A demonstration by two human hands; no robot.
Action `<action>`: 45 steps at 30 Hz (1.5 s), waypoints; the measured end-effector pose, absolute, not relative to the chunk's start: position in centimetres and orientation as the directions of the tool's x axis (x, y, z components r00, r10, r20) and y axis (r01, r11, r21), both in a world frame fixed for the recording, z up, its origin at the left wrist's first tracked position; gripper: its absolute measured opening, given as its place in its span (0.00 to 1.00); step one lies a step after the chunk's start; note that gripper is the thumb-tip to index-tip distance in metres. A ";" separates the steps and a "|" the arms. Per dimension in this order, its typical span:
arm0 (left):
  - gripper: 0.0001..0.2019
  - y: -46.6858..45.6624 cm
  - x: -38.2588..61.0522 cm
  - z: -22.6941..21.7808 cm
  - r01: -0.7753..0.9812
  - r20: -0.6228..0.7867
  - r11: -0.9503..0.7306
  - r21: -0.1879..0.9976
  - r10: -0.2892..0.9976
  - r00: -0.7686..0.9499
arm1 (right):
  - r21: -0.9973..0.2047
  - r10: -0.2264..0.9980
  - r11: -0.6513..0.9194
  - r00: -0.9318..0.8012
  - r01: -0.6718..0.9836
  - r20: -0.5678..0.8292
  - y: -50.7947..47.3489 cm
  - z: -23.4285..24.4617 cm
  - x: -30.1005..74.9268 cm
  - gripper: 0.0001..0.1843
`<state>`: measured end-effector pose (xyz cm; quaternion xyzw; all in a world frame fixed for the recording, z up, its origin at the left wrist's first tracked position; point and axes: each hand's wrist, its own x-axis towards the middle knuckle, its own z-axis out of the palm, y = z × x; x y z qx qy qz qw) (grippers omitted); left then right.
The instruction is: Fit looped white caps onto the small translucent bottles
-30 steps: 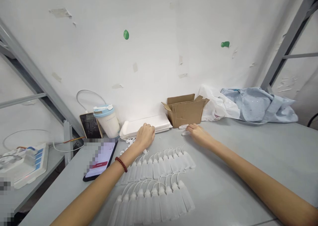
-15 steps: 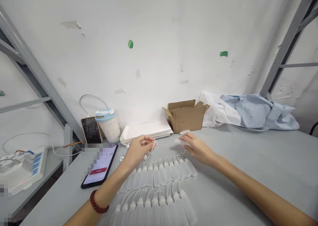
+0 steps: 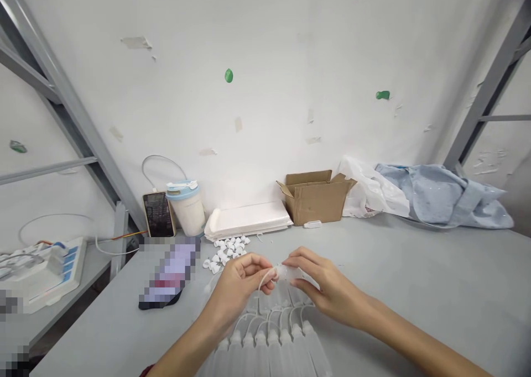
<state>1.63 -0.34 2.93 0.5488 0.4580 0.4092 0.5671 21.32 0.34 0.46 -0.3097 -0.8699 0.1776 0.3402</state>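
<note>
ok so the left hand (image 3: 243, 275) pinching a thin tube (image 3: 261, 281) and right hand (image 3: 326, 283) gripping a cloudy bottle (image 3: 289, 273) just came together above the near bottles (image 3: 274, 359), so those parts look about lined up

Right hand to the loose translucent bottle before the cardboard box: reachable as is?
Probably yes: nothing visible stands between the right hand and the loose bottle, which lies on the near side of the cardboard box. But that hand holds another bottle, so it would likely have to let go first.
</note>
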 end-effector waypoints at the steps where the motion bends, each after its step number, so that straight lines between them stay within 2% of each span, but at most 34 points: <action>1: 0.08 -0.4 1.7 2.9 0.043 -0.065 0.056 0.998 0.967 0.248 | -0.522 0.661 0.744 -0.577 0.418 0.479 0.3 0.5 21.3 0.16; 5: 0.09 -0.5 1.7 2.7 0.064 0.006 -0.022 0.998 0.971 0.239 | -0.533 0.650 0.750 -0.583 0.392 0.487 0.2 0.4 21.2 0.16; 12: 0.10 -1.5 2.0 2.7 0.232 0.200 -0.253 0.939 0.952 0.230 | -0.590 0.662 0.730 -0.569 0.344 0.488 -0.3 0.6 20.8 0.13; 16: 0.09 -1.8 2.1 2.9 0.275 0.236 -0.289 0.917 0.948 0.212 | -0.598 0.672 0.725 -0.542 0.343 0.504 -0.6 0.7 20.6 0.12; 19: 0.08 -1.7 2.1 2.8 0.274 0.205 -0.251 0.928 0.961 0.187 | -0.577 0.668 0.736 -0.520 0.355 0.532 -0.8 0.2 20.5 0.14; 24: 0.09 -1.6 2.4 2.5 0.212 0.105 -0.142 0.967 0.979 0.177 | -0.465 0.628 0.778 -0.517 0.422 0.581 -1.1 -0.8 20.2 0.19; 29: 0.10 -1.8 2.6 2.4 0.227 0.095 -0.132 0.965 0.981 0.167 | -0.199 0.496 0.833 -0.537 0.517 0.682 -1.1 -1.1 19.7 0.15; 31: 0.11 -1.9 2.7 2.4 0.240 0.106 -0.143 0.960 0.981 0.161 | -0.149 0.457 0.838 -0.525 0.525 0.719 -1.2 -1.1 19.6 0.14; 33: 0.10 -2.0 2.7 2.3 0.234 0.109 -0.148 0.961 0.979 0.172 | -0.215 0.487 0.837 -0.503 0.504 0.714 -1.3 -0.8 19.5 0.14; 35: 0.08 -2.0 2.6 2.3 0.229 0.116 -0.161 0.960 0.973 0.198 | -0.415 0.604 0.791 -0.473 0.449 0.641 -1.6 -0.2 19.5 0.12; 37: 0.07 -2.0 2.5 2.3 0.249 0.164 -0.221 0.943 0.959 0.229 | -0.681 0.756 0.642 -0.439 0.353 0.485 -1.9 0.7 19.6 0.10; 39: 0.05 -2.0 2.3 2.3 0.308 0.288 -0.361 0.880 0.922 0.259 | -0.888 0.850 0.414 -0.433 0.199 0.299 -2.0 1.7 19.7 0.09; 41: 0.04 -2.2 2.1 2.2 0.390 0.476 -0.554 0.736 0.832 0.283 | -0.976 0.872 0.214 -0.460 0.048 0.168 -1.9 2.3 19.8 0.11; 43: 0.07 -2.4 1.9 2.1 0.459 0.642 -0.715 0.527 0.689 0.336 | -0.994 0.868 0.091 -0.486 -0.054 0.106 -1.7 2.7 19.9 0.12; 45: 0.15 -2.6 1.8 1.9 0.482 0.705 -0.806 0.342 0.560 0.436 | -0.992 0.860 0.013 -0.505 -0.125 0.075 -1.5 2.6 19.9 0.12</action>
